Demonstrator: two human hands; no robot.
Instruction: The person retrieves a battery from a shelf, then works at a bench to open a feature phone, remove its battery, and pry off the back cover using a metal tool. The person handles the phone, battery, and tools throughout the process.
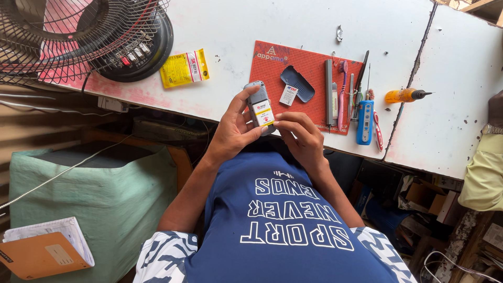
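- Holding a small grey phone [258, 105] back-up at the table's near edge, our left hand [234, 131] wraps its fingers around the side.
- We pinch the right hand [301, 137] fingertips against the battery [263, 115] sitting in the phone's open back.
- Just beyond, we see the dark back cover [297, 84] on a red mat [314, 65], with a toothbrush [342, 94] and tools beside it.
- A yellow packet [184, 68] and a fan [94, 36] lie to the left.

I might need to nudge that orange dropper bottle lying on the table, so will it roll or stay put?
The orange bottle lies on its side and looks round, so a sideways nudge would probably roll it. It seems small and likely light. Its tapered dark tip may make it curve.
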